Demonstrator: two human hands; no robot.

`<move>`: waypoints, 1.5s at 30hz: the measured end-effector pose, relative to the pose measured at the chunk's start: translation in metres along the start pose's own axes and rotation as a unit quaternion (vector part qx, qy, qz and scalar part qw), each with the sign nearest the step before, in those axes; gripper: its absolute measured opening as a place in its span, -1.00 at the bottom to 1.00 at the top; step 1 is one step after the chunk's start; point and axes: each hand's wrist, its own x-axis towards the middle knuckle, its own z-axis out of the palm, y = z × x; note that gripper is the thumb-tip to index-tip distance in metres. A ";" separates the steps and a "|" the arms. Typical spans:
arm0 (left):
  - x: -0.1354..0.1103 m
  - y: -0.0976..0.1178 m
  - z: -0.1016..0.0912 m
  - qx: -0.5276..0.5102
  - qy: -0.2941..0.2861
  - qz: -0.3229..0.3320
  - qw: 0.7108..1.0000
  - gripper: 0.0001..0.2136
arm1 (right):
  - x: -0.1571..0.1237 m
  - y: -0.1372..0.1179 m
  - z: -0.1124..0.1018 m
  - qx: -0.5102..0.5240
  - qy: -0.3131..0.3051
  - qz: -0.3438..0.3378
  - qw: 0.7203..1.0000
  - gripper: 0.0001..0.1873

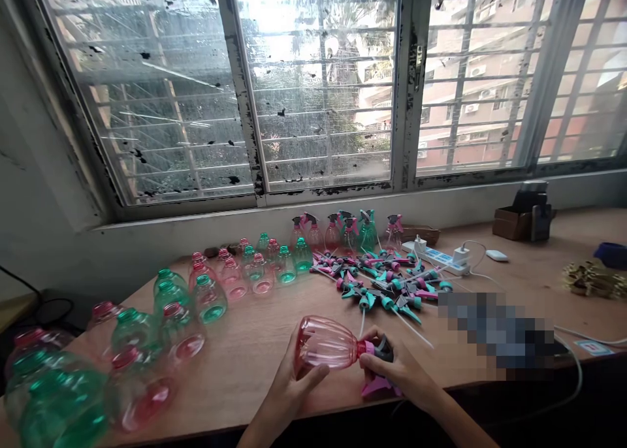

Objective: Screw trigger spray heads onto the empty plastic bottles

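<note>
A clear pink spray bottle (326, 343) lies sideways in front of me, above the table's front edge. My left hand (296, 373) is wrapped round its base end. At the neck, my right hand (392, 363) grips a pink and dark grey spray head (376, 351), which sits against the bottle's mouth. The pink trigger part (379, 387) hangs below my right fingers. Whether the collar is fully seated on the thread cannot be seen. Just beyond my hands lies a pile of loose pink and teal spray heads (386, 285) with thin tubes.
Several open pink and green bottles (210, 298) stand on the left of the wooden table (235, 376). Bottles with heads fitted (367, 231) line the wall. A power strip (435, 257), a blurred patch (499, 330), cables and a brown box (514, 223) are on the right.
</note>
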 end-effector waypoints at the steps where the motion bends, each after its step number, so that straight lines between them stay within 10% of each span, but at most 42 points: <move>1: 0.001 0.000 0.000 -0.005 -0.007 0.006 1.000 -0.13 | 0.000 0.000 0.000 0.001 0.003 0.001 1.000 -0.61; 45: -0.001 -0.004 -0.004 0.029 0.046 0.001 0.999 -0.24 | 0.000 0.004 -0.001 -0.012 0.000 -0.002 1.000 -0.63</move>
